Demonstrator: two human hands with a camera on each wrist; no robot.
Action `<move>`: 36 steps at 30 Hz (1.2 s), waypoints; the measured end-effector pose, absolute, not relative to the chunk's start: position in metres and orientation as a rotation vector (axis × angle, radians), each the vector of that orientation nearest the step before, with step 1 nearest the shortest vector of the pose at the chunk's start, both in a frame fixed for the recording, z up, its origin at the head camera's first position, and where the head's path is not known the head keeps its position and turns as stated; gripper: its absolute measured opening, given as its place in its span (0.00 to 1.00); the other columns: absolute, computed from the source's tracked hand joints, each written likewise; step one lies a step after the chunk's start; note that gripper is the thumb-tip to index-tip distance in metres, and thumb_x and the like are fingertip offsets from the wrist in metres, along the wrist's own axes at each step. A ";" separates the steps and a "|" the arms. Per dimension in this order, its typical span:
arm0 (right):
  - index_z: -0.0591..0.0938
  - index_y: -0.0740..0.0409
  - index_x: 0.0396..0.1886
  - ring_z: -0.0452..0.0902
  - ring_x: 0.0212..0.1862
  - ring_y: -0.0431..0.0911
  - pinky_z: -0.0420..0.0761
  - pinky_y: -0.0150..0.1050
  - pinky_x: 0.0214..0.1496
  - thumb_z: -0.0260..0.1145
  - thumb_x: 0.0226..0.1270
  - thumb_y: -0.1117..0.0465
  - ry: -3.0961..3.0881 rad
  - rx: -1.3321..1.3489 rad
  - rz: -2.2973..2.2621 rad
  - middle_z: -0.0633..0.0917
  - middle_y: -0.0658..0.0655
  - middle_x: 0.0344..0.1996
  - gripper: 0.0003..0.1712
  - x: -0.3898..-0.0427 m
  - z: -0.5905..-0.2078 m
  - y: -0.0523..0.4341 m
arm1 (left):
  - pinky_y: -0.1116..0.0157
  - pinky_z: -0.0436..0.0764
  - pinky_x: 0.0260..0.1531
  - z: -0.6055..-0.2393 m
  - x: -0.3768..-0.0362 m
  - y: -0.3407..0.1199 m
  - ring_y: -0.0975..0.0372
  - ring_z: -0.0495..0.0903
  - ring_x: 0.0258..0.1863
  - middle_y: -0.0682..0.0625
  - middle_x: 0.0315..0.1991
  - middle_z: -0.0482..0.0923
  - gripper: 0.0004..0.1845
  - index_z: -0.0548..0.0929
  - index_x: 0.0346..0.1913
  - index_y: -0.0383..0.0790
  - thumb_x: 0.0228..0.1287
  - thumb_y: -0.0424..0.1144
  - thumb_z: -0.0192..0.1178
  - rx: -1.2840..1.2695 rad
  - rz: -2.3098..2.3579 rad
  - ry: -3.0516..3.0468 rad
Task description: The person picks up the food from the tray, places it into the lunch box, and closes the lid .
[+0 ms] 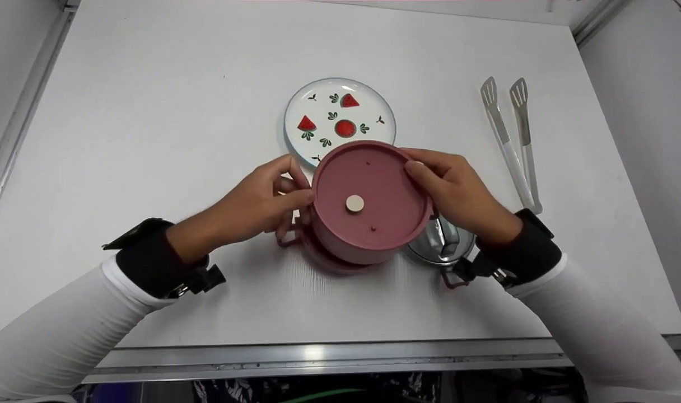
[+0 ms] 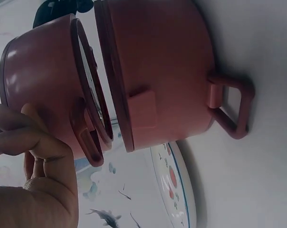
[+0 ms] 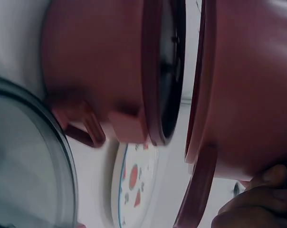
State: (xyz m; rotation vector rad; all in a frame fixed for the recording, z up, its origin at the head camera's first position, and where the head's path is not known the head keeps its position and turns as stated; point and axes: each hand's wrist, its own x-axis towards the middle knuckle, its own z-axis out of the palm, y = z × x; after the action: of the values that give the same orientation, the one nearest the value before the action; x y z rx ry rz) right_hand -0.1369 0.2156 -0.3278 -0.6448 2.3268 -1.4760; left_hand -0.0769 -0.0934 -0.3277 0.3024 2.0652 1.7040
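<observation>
A dusty-red pot [image 1: 393, 187] is held up between both hands, its round face with a cream disc [image 1: 354, 204] turned upward. My right hand [image 1: 465, 190] grips its right edge, thumb on top. At the left edge, my left hand [image 1: 256, 198] pinches the pot with thumb and curled fingers. Below it, a second dusty-red pot [image 2: 167, 71] stands on the table. In the left wrist view, a narrow gap separates the raised pot [image 2: 43, 71] from the lower one, and the raised pot's side handle [image 2: 86, 135] lies at its lower rim.
A glass lid [image 1: 430, 249] lies right of the pots, with a red handle [image 1: 455, 284] below it. Behind the pots is a white plate [image 1: 307, 95] with watermelon pictures. Metal tongs [image 1: 508, 148] with slotted ends lie farther right. The table's front edge [image 1: 318, 342] runs near my body.
</observation>
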 end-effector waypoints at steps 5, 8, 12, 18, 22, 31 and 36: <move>0.80 0.45 0.64 0.76 0.18 0.44 0.77 0.34 0.19 0.55 0.80 0.56 2.353 -0.612 -1.476 0.84 0.54 0.27 0.18 -0.124 -0.334 0.218 | 0.70 0.69 0.16 -0.333 -0.076 -0.091 0.61 0.73 0.12 0.45 0.29 0.82 0.11 0.69 0.41 0.39 0.71 0.41 0.58 0.283 1.656 2.081; 0.80 0.44 0.64 0.74 0.16 0.44 0.77 0.36 0.18 0.55 0.80 0.55 2.388 -0.595 -1.467 0.82 0.54 0.23 0.19 -0.122 -0.337 0.217 | 0.70 0.71 0.16 -0.334 -0.079 -0.090 0.62 0.74 0.12 0.46 0.30 0.81 0.12 0.69 0.41 0.40 0.71 0.43 0.59 0.268 1.631 2.119; 0.80 0.43 0.64 0.75 0.17 0.42 0.78 0.36 0.18 0.54 0.80 0.53 2.416 -0.574 -1.468 0.82 0.54 0.23 0.19 -0.121 -0.339 0.215 | 0.71 0.71 0.16 -0.333 -0.083 -0.089 0.62 0.74 0.14 0.47 0.32 0.81 0.12 0.69 0.41 0.40 0.70 0.44 0.60 0.262 1.603 2.149; 0.80 0.44 0.64 0.75 0.17 0.42 0.78 0.36 0.18 0.54 0.80 0.53 2.415 -0.550 -1.493 0.82 0.54 0.24 0.19 -0.120 -0.341 0.213 | 0.70 0.73 0.17 -0.335 -0.086 -0.091 0.62 0.73 0.14 0.46 0.33 0.82 0.12 0.68 0.41 0.40 0.70 0.43 0.59 0.265 1.605 2.158; 0.80 0.43 0.64 0.74 0.19 0.41 0.76 0.34 0.17 0.54 0.80 0.54 2.402 -0.546 -1.524 0.82 0.54 0.24 0.19 -0.123 -0.344 0.207 | 0.68 0.77 0.20 -0.339 -0.089 -0.095 0.62 0.74 0.16 0.45 0.36 0.82 0.12 0.68 0.42 0.40 0.70 0.42 0.58 0.241 1.623 2.195; 0.82 0.51 0.61 0.74 0.25 0.41 0.76 0.31 0.26 0.49 0.82 0.54 2.424 -0.568 -1.527 0.82 0.57 0.28 0.20 -0.130 -0.350 0.203 | 0.66 0.78 0.23 -0.347 -0.089 -0.117 0.58 0.76 0.19 0.48 0.41 0.77 0.09 0.73 0.48 0.42 0.73 0.42 0.53 0.301 1.524 2.380; 0.84 0.54 0.56 0.75 0.35 0.44 0.77 0.37 0.39 0.52 0.74 0.65 2.577 -0.670 -1.143 0.84 0.55 0.36 0.19 -0.127 -0.349 0.224 | 0.63 0.79 0.29 -0.355 -0.081 -0.132 0.58 0.79 0.27 0.53 0.50 0.77 0.19 0.73 0.62 0.51 0.70 0.44 0.55 0.422 1.092 2.580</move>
State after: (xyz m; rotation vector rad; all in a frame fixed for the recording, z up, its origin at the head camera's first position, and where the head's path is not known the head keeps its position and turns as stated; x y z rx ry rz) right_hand -0.1271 0.2243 -0.3493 -0.6699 2.5773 -1.1426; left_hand -0.0812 -0.1318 -0.3545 0.4223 2.5797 1.0923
